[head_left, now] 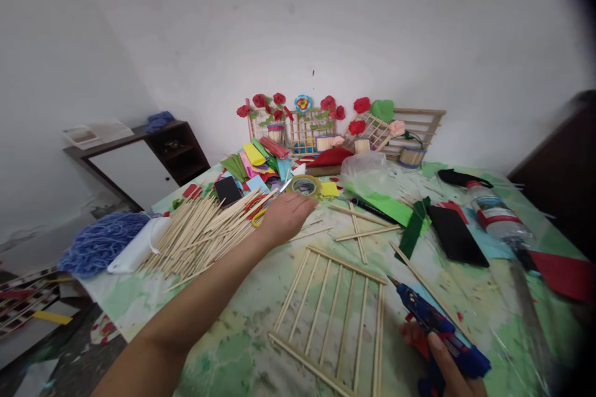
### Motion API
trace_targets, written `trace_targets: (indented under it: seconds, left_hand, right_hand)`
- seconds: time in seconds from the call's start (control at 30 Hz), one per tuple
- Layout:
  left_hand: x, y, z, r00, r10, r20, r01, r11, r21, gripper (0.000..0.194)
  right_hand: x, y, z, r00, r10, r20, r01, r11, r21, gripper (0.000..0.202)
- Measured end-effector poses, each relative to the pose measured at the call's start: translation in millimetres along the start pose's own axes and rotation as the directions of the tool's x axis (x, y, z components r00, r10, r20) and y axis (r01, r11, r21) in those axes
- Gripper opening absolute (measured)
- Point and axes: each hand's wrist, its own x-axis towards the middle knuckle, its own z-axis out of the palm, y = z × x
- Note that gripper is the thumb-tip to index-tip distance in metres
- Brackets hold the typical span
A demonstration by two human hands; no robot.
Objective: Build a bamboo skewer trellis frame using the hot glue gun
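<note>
My right hand (444,360) is wrapped around a blue hot glue gun (431,316) at the lower right. The gun's nozzle points up and left, close to the right corner of a frame of wooden sticks (342,304). That frame lies flat on the table, with several thin bars between its two thicker rails. My left hand (289,216) reaches over the middle of the table, its fingers curled and partly hidden. Whatever those fingers hold cannot be made out. Just beyond them lies a roll of tape (305,186), and a large pile of wooden sticks (200,239) spreads to their left.
Decorated stick panels with paper flowers (328,102) lean against the wall. Scissors (259,216), coloured paper (254,154) and a phone (227,190) lie near the stick pile. At right are a black phone (457,236) and a plastic bottle (500,214). Blue yarn (105,242) sits on the left edge.
</note>
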Motion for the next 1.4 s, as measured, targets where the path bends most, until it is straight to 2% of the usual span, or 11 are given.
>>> trace_targets:
  seconds: [0.1, 0.17, 0.23, 0.5, 0.77, 0.9, 1.0, 1.17, 1.27, 1.33, 1.4]
  left_hand:
    - [4, 10, 13.4, 0.976, -0.151, 0.159, 0.152, 0.988, 0.009, 0.026]
    - [4, 8, 27.5, 0.931, -0.219, 0.293, 0.220, 0.975, 0.030, 0.024]
    - [0, 0, 38.9, 0.908, -0.246, 0.340, 0.245, 0.968, 0.045, 0.026]
    - [-24, -14, 45.4, 0.865, -0.261, 0.428, 0.253, 0.964, 0.078, 0.032]
    - [-14, -11, 53.9, 0.847, -0.369, 0.382, 0.321, 0.929, 0.185, 0.041]
    - [-12, -15, 60.9, 0.818, -0.400, 0.412, 0.352, 0.916, 0.192, 0.026]
    - [-13, -16, 62.3, 0.825, -0.382, 0.418, 0.357, 0.924, 0.139, 0.021]
    - [-8, -13, 38.5, 0.890, -0.336, 0.308, 0.362, 0.932, -0.028, 0.020]
    - [-3, -11, 22.6, 0.941, -0.338, 0.010, 0.312, 0.856, -0.413, 0.024]
    - [-2, -8, 21.7, 0.888, -0.411, -0.206, 0.148, 0.680, -0.719, 0.019]
    - [-3, -5, 29.8, 0.836, -0.478, -0.270, 0.023, 0.521, -0.853, 0.018]
  right_hand:
    - [-3, -4, 2, 1.000, 0.027, 0.011, -0.027, 1.000, -0.003, 0.039]
    - [-4, -8, 3, 1.000, 0.023, 0.013, -0.023, 1.000, 0.005, 0.039]
    - [-5, -11, 4, 1.000, 0.026, 0.000, -0.026, 1.000, -0.013, 0.039]
    - [-7, -5, 1, 0.997, 0.080, -0.010, -0.080, 0.996, -0.042, 0.040]
    - [-6, -8, 4, 0.997, 0.077, -0.007, -0.078, 0.996, -0.034, 0.040]
    - [-7, -18, 7, 0.996, 0.082, -0.027, -0.083, 0.996, -0.018, 0.040]
    - [-7, -19, 7, 0.996, 0.086, -0.030, -0.086, 0.996, -0.007, 0.038]
    - [-6, -16, 6, 0.994, 0.103, -0.046, -0.104, 0.994, -0.016, 0.042]
    - [-6, -14, 4, 0.996, 0.086, -0.011, -0.087, 0.996, -0.023, 0.042]
    - [-7, -11, 3, 0.997, 0.079, -0.007, -0.079, 0.996, -0.035, 0.042]
    - [-7, -7, 2, 0.997, 0.073, -0.009, -0.073, 0.996, -0.059, 0.041]
